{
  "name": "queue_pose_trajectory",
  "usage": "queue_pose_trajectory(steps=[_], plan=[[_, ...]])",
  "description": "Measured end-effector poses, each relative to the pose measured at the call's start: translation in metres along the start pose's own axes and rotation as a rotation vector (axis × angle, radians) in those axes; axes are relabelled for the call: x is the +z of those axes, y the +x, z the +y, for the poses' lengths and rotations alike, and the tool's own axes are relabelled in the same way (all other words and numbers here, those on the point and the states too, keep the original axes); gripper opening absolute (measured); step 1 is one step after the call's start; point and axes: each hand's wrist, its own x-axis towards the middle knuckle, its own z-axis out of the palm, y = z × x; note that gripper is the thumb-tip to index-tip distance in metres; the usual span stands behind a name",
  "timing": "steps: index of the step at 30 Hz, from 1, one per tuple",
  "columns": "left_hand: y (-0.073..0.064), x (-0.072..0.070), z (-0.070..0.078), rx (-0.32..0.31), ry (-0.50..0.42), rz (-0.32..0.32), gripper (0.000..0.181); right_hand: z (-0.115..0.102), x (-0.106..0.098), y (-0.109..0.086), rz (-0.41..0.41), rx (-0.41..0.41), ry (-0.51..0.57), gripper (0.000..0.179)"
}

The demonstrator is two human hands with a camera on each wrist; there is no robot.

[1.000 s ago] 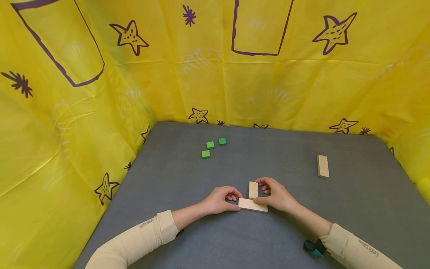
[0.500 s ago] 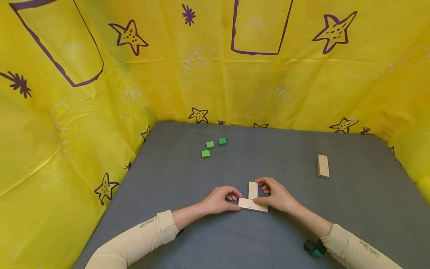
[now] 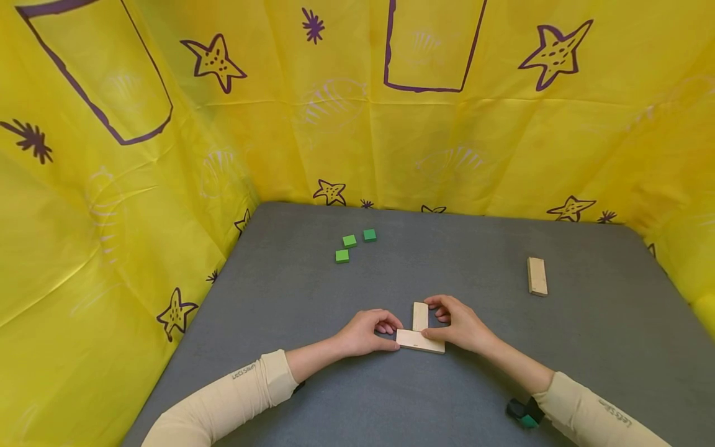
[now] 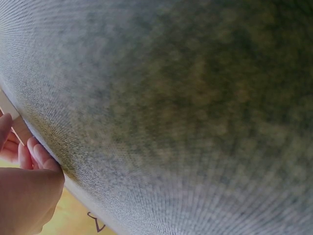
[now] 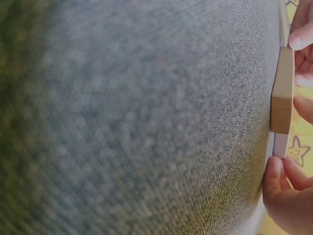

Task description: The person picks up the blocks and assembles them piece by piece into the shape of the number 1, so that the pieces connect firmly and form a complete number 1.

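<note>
Two pale wooden blocks form a T on the grey table. The crosswise block (image 3: 410,339) lies nearer the person, and the other wooden block (image 3: 421,316) points away from its far long side. My left hand (image 3: 364,333) holds the left end of the crosswise block between thumb and index finger. My right hand (image 3: 462,324) spans the join: its thumb lies over the crosswise block while its fingertips grip the outer end of the second block. In the right wrist view, the crosswise block (image 5: 282,81) shows its long side and end face, with fingers at both ends of the pair.
Farther back on the table (image 3: 447,248), two light green cubes (image 3: 342,256) and one darker green cube (image 3: 370,235) sit left of centre. A third wooden block (image 3: 537,276) lies to the right. Yellow patterned cloth (image 3: 357,143) encloses the back and sides.
The second block's outer end has shifted very slightly left. Both hands stay where they were on the blocks.
</note>
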Motion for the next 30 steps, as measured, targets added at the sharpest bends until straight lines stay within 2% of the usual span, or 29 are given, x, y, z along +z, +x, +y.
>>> queue_pose_trajectory(steps=[14,30], plan=[[0.000,0.000,-0.001,0.004,-0.004,0.006,0.029,0.003,-0.004,0.000,-0.001,-0.012,0.058,0.058],[0.000,0.001,-0.001,0.007,0.008,0.007,0.029,0.013,-0.020,-0.004,0.039,0.055,0.060,0.056]])
